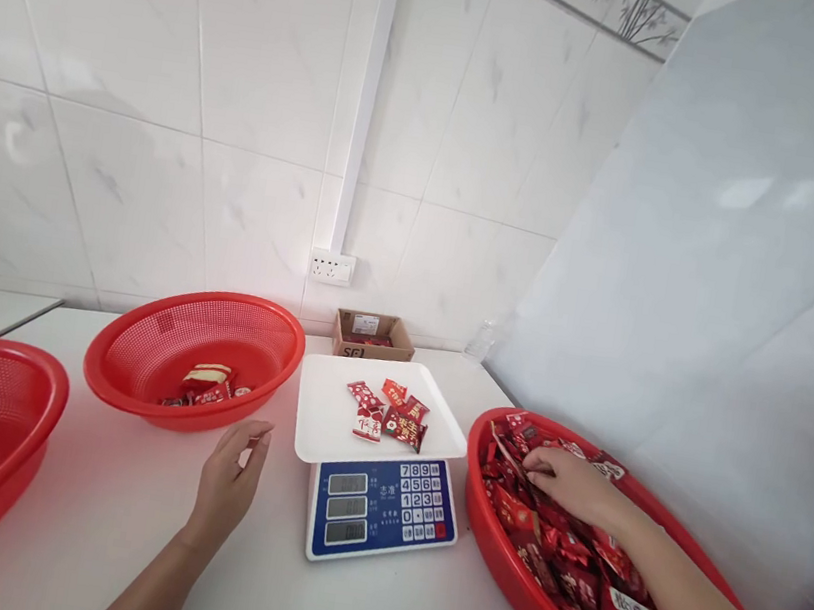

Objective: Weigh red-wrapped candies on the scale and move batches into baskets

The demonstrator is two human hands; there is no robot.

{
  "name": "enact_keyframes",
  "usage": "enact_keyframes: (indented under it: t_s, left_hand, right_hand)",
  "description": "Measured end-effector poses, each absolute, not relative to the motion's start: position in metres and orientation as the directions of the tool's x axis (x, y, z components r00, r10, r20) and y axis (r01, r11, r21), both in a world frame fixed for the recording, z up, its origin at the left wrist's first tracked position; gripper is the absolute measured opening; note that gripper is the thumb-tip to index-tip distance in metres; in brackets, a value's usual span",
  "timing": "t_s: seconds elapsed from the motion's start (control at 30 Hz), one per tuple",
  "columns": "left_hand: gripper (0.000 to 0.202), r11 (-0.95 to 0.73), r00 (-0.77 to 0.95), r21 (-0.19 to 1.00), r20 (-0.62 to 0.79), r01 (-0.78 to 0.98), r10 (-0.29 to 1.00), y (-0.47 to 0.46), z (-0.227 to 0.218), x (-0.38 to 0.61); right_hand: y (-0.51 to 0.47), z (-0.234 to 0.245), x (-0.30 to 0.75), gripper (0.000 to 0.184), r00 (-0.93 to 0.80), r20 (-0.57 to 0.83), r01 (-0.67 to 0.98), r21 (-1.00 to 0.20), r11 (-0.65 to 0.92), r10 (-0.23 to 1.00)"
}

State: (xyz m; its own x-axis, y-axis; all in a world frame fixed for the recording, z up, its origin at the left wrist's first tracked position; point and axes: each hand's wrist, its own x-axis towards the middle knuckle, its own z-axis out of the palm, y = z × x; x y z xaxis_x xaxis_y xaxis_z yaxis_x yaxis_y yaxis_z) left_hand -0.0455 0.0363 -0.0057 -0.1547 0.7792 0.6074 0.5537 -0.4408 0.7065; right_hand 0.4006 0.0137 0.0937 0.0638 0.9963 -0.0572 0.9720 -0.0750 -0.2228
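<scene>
My right hand (569, 477) is down among red wrapped snack packets (562, 544) in a big red basket (476, 486). Its fingers are bent together at the packets, and whatever lies between the fingertips is hidden. My left hand (232, 472) hovers over the table left of the scale, empty, its thumb apart from its curved fingers. Between the hands stands a digital scale (385, 509) with a blue keypad panel. Several small red and white packets (392, 414) lie on its white tray (324, 405).
Behind the left hand, a red perforated basket (136, 398) contains a few packets. Another red basket (37, 455) is cut off at the left edge. A cardboard box (374, 351) sits behind the scale by the tiled wall (259, 173), below a socket (332, 267).
</scene>
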Motion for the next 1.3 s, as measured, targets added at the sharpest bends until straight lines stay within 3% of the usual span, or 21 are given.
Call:
enact_keyframes:
  t_s: [0.13,0.23,0.3,0.37,0.47,0.67,0.87,1.07,1.3]
  left_hand:
    - [0.025,-0.447,-0.151,0.704,0.612,0.552,0.777,0.036,-0.005,-0.045]
    - [0.025,-0.447,-0.147,0.702,0.611,0.555,0.778,0.036,-0.004,-0.045]
    - [0.025,-0.449,-0.146,0.700,0.614,0.555,0.776,0.035,-0.004,-0.045]
    - [0.025,-0.452,-0.146,0.698,0.617,0.555,0.774,0.035,-0.003,-0.045]
    - [0.025,-0.456,-0.146,0.700,0.617,0.549,0.773,0.035,-0.003,-0.046]
    - [0.024,-0.466,-0.152,0.706,0.622,0.533,0.769,0.035,-0.005,-0.045]
    - [0.023,-0.470,-0.138,0.711,0.615,0.523,0.776,0.034,-0.004,-0.044]
    - [0.022,-0.469,-0.151,0.723,0.611,0.508,0.777,0.033,-0.002,-0.045]
    - [0.021,-0.474,-0.147,0.717,0.616,0.510,0.773,0.033,-0.001,-0.046]
  right_hand:
    - [0.014,0.102,0.382,0.031,0.072,-0.050,0.956,-0.282,-0.083,0.996]
    - [0.016,0.098,0.367,0.044,0.068,-0.058,0.985,-0.155,-0.076,0.996]
    - [0.019,0.095,0.366,0.038,0.131,-0.040,0.990,-0.045,-0.133,0.991]
    - [0.022,0.098,0.373,0.037,0.195,0.033,0.981,-0.020,-0.194,0.980]
    - [0.022,0.112,0.387,0.038,0.271,0.139,0.961,-0.103,-0.258,0.952]
    - [0.018,0.137,0.384,0.035,0.364,0.188,0.923,-0.208,-0.325,0.912]
    - [0.039,0.124,0.352,0.036,0.283,0.245,0.929,-0.310,-0.202,0.927]
    - [0.066,0.101,0.308,0.036,0.200,0.320,0.946,-0.309,-0.098,0.926]
    - [0.096,0.076,0.261,0.038,0.119,0.277,0.919,-0.393,-0.001,0.953]
